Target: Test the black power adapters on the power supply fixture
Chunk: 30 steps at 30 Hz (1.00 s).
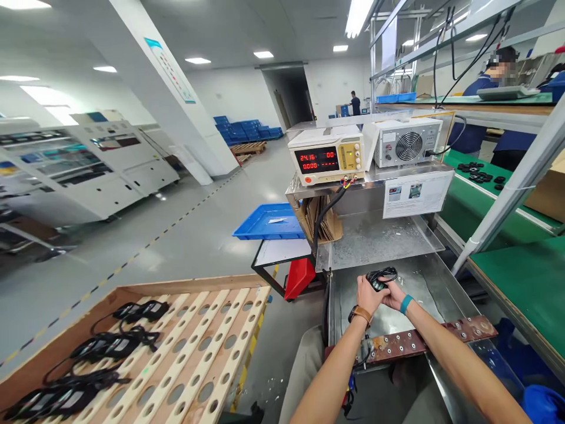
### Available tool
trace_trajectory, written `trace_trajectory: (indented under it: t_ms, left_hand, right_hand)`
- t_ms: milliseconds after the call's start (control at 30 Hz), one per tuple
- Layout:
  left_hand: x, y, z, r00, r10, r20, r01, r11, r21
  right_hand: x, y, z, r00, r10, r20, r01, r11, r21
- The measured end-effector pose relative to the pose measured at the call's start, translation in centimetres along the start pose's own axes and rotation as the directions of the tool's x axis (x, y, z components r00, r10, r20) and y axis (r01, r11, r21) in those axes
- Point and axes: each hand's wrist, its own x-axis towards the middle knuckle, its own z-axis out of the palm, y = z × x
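A black power adapter with its cable coiled (382, 275) is held up in front of me, over a metal tray (424, 277). My left hand (369, 297), with a brown-strapped watch at the wrist, is closed round its left side. My right hand (394, 294), below a teal wristband, grips it from the right. The fingers hide much of the adapter's body. Nearer to me, a reddish-brown strip with rows of metal studs (399, 343) lies across the tray under my forearms.
At left, a wooden crate with slotted, holed rails (220, 335) holds several black adapters (117, 344). A power supply with red digits (326, 154) and a fan-backed unit (408, 144) stand on the shelf ahead. A blue tray (269, 221) and red bin (300, 278) sit beside it. Green benches (525, 288) are at right.
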Motion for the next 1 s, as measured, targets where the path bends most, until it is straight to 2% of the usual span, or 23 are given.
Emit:
trace_trajectory:
  t_ms: [133,300,367,467,567,700,867,1000]
  left_hand:
    - [0.1,0.0,-0.4,0.999,0.043,-0.005,-0.043,0.999,0.03]
    - [0.9,-0.4,-1.7,0.985,0.151,-0.079,-0.155,0.986,-0.053]
    - [1.2,-0.9,-2.1,0.984,0.147,-0.097,-0.157,0.982,-0.105]
    - [1.4,-1.4,-2.2,0.992,0.087,-0.096,-0.097,0.989,-0.107]
    - [1.3,-1.4,-1.8,0.994,0.031,-0.105,-0.036,0.998,-0.049]
    - [1.4,-0.8,-1.2,0.991,0.017,-0.136,-0.018,1.0,-0.006]
    - [1.5,-0.3,-0.7,0.989,0.011,-0.148,-0.016,0.999,-0.036]
    - [1.0,-0.2,0.0,0.986,-0.048,-0.162,0.032,0.995,-0.099]
  right_hand:
    - [-0.4,-0.2,0.6,0.998,0.061,0.026,-0.064,0.991,0.121]
    - [-1.4,-1.0,1.0,0.992,0.012,0.125,-0.036,0.982,0.184]
    - [-1.6,-1.1,1.2,0.989,-0.001,0.15,-0.026,0.984,0.178]
    - [-1.6,-0.7,1.6,0.988,-0.017,0.155,-0.001,0.993,0.121]
    - [-1.4,-0.1,1.9,0.989,-0.058,0.133,0.046,0.995,0.092]
    - [-1.0,0.2,1.9,0.991,-0.108,0.085,0.099,0.99,0.098]
    - [-0.6,0.2,1.7,0.986,-0.156,-0.049,0.155,0.987,-0.031]
    - [-0.3,0.2,1.5,0.971,-0.153,-0.182,0.124,0.979,-0.162]
